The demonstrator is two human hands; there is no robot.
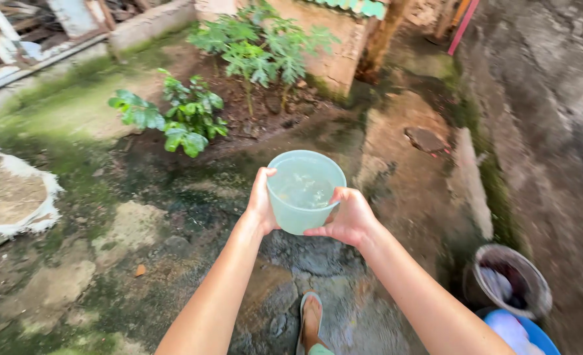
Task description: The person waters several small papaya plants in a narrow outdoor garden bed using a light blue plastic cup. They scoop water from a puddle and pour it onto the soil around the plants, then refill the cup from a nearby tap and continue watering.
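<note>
Ground: the wet, mossy concrete ground (193,217) runs under everything, dark and patchy; the sandalled foot (312,320) stands on it directly below the arms.
Plants: a low leafy plant (179,118) and a taller one (265,49) grow in a strip of soil ahead, well apart from the hands.
Sack: a white sack of earth (15,197) sits at the left edge.
Side pails: a grey bucket (510,279) with cloth inside stands lower right, just beside a blue basin (521,332).
Pale green bucket: the pale green bucket (304,190) is held up in mid-air, upright or only slightly tilted, between the body and the plants; there is water in it, about half full as far as the view shows.
Left hand: the left hand (262,200) is wrapped on the bucket's left wall, thumb hooked over the rim.
Right hand: the right hand (350,217) clasps the right wall, thumb at the rim.
Progress: judging by this, the bucket is filled and carried; nothing is poured yet, and the soil by the plants is not within reach.
</note>
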